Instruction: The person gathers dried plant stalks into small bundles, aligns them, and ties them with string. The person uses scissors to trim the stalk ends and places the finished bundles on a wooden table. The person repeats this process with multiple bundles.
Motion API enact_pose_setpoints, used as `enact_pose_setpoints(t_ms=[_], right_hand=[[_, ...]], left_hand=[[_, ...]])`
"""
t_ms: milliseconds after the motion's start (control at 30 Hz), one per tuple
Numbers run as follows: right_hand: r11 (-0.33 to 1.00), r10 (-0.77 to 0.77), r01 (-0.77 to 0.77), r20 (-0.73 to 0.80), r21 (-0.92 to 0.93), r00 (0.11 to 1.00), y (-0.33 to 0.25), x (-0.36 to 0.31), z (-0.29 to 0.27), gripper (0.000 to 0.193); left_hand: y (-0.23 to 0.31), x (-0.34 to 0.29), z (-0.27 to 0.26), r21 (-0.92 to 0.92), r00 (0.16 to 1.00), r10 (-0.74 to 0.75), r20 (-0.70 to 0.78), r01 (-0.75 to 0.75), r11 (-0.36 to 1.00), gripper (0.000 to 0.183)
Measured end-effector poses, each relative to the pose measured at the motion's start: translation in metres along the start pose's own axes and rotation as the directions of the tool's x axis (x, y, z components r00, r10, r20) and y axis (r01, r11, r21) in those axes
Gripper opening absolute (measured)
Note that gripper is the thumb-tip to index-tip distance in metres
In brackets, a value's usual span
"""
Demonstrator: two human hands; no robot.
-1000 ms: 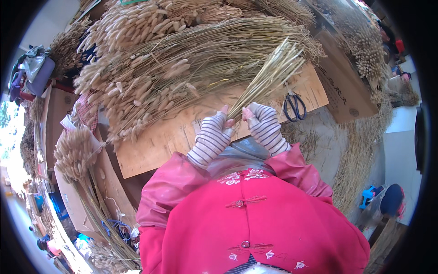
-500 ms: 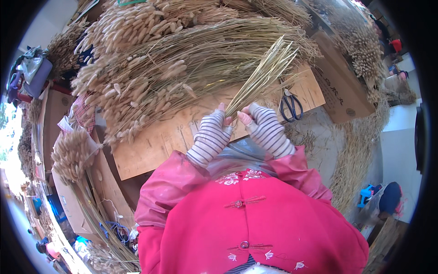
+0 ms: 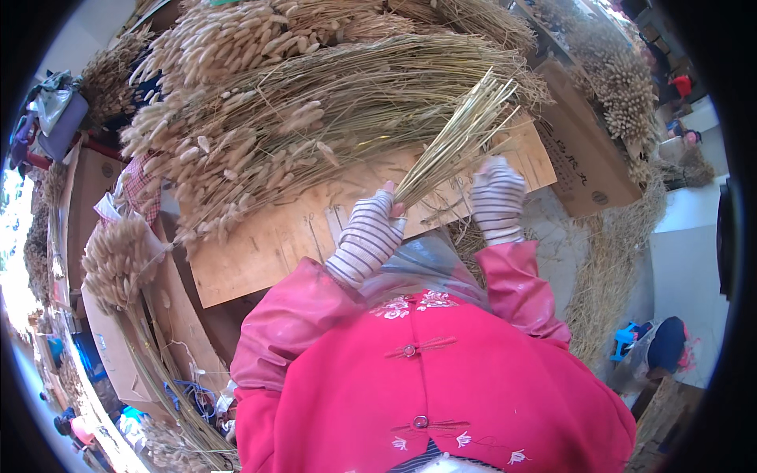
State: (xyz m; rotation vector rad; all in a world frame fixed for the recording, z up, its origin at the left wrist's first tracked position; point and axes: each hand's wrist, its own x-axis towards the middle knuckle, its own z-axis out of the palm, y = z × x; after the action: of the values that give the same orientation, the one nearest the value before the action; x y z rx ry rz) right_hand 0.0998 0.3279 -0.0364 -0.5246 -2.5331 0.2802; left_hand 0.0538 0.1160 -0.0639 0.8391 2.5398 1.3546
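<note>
Straw-coloured stems (image 3: 456, 146) slant over the bench (image 3: 244, 272), near ends clasped in the left grip (image 3: 368, 230); the right grip (image 3: 498, 199) is apart, near the bench's right end, its hold unclear; the step looks like bundling; the next move seems to call for keeping the bunch firm and even.

Hands: two, left hand (image 3: 369, 232) and right hand (image 3: 498, 193)
Gloves (image 3: 361, 248): two
Sleeves (image 3: 292, 319): two
Held bundle (image 3: 456, 138): one
Board (image 3: 252, 264): one
Buttons (image 3: 421, 422): two in view
Carton (image 3: 590, 154) right of board: one
Grass heads (image 3: 233, 43): too many to count
</note>
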Motion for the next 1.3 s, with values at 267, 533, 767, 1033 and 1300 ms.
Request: enact_pose_setpoints(t_ms=[267,533,767,1033,1300], right_hand=[[0.987,-0.152,0.116,0.443,0.107,0.884,0.001,-0.006,-0.019,0.025],[0.422,0.177,-0.610,0.599,0.671,0.781,-0.057,-0.009,-0.001,0.026],[0.268,0.073,-0.638,0.645,0.722,0.761,-0.054,-0.015,0.003,0.025],[0.051,0.211,-0.474,0.454,0.879,0.865,-0.022,-0.004,-0.007,0.024],[0.516,0.643,-0.851,0.700,-0.098,0.310,0.034,0.033,-0.007,0.034]], left_hand=[[-0.002,0.001,0.005,0.105,0.990,0.118,-0.081,-0.109,0.989,0.046],[0.008,-0.006,0.000,0.400,0.967,0.249,-0.054,-0.207,0.893,0.060],[0.007,0.001,-0.021,-0.637,0.954,-0.242,0.175,0.297,0.711,0.053],[0.003,0.004,-0.033,-0.604,0.918,-0.234,0.320,0.387,0.696,0.040],[-0.002,0.006,-0.032,-0.633,0.913,-0.264,0.310,0.405,0.660,0.029]])
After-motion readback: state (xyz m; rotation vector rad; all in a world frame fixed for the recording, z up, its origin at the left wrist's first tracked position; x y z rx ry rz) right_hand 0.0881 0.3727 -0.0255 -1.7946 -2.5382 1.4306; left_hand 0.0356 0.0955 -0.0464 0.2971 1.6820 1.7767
